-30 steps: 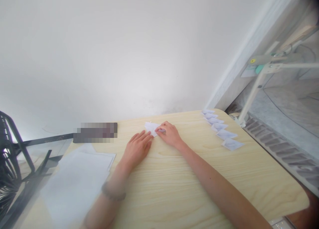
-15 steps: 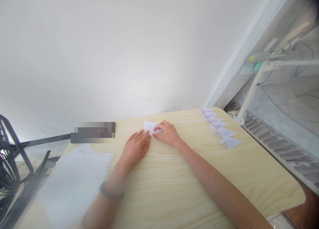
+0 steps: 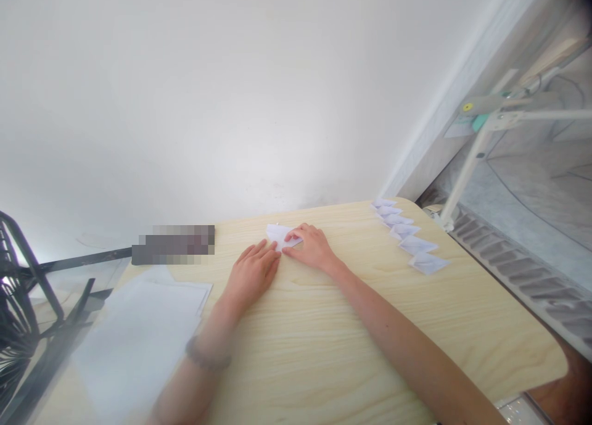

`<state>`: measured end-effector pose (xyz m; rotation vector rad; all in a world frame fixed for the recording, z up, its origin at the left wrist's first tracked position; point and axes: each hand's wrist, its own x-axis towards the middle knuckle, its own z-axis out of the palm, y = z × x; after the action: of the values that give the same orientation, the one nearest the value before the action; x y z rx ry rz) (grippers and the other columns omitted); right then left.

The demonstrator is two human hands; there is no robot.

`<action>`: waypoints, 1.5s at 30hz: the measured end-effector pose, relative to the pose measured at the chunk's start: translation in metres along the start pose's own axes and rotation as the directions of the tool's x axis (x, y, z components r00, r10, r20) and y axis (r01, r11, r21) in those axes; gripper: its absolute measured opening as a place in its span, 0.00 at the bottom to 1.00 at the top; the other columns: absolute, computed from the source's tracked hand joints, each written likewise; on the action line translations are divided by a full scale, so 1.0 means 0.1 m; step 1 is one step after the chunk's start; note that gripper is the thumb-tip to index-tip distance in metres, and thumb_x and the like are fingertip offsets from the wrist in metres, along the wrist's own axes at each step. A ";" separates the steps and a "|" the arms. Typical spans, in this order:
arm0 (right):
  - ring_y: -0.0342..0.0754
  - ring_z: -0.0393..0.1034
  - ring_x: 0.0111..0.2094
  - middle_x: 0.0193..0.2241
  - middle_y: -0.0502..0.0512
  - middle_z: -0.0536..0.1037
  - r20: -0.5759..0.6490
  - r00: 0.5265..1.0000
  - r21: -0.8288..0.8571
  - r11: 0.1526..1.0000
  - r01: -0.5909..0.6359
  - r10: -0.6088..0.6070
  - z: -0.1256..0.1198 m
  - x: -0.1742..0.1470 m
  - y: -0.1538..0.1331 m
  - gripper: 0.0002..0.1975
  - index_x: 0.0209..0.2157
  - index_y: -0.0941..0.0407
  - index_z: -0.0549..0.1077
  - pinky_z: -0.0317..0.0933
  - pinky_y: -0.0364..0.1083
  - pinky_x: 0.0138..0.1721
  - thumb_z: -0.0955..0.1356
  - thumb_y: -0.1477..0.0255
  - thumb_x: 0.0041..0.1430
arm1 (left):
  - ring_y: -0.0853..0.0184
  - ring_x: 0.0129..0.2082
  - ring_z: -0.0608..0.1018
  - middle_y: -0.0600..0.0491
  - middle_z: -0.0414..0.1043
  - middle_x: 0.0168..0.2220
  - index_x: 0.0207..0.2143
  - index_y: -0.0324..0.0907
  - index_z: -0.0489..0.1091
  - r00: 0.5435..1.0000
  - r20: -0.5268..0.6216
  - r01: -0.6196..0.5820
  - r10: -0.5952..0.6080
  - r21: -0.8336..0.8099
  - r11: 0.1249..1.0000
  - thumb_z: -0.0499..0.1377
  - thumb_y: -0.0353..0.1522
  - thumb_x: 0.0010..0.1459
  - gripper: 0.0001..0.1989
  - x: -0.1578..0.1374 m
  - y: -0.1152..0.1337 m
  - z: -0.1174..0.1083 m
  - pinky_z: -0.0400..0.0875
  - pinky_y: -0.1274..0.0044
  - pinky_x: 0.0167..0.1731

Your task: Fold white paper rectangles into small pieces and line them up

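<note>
A small folded white paper lies on the table towards its far edge, partly covered by fingers. My right hand curls over its right side, with thumb and index finger closing on the paper. Flat on the table, my left hand has its fingers stretched out, and the fingertips rest at the paper's near left edge. A dark bracelet circles the left wrist. The paper's right part is hidden beneath the right hand.
Several folded white paper pieces form an overlapping row along the table's right side. White sheets lie at the left, below a pixelated dark item. A wall rises behind the wooden table. Black metal framing stands left.
The right thumb and fingers have shifted very slightly on the paper. Otherwise the hands, the sheets and the row of folded pieces stay where they were.
</note>
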<state>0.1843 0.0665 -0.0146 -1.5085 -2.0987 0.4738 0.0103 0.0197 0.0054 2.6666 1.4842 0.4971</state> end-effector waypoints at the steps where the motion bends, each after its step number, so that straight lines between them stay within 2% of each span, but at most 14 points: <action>1: 0.45 0.62 0.38 0.34 0.50 0.69 0.002 1.000 -0.002 1.000 -0.002 0.002 0.00 0.00 0.00 0.11 0.32 0.51 0.72 0.49 0.47 0.42 0.68 0.62 0.46 | 0.62 0.53 0.64 0.49 0.65 0.50 0.39 0.42 0.68 1.000 0.006 0.001 -0.001 0.004 1.000 0.46 0.34 0.58 0.14 0.00 0.00 0.00 0.59 0.66 0.51; 45: 0.46 0.62 0.37 0.33 0.51 0.69 0.020 1.000 -0.025 1.000 -0.016 0.016 -0.01 0.01 -0.01 0.11 0.33 0.51 0.71 0.50 0.46 0.41 0.68 0.63 0.45 | 0.62 0.53 0.63 0.50 0.65 0.50 0.40 0.43 0.68 1.000 0.013 -0.005 0.005 0.030 1.000 0.45 0.34 0.58 0.14 0.01 0.00 0.01 0.59 0.67 0.51</action>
<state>0.1839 0.0673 -0.0128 -1.5419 -2.1172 0.4722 0.0110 0.0200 0.0050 2.6919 1.4940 0.4610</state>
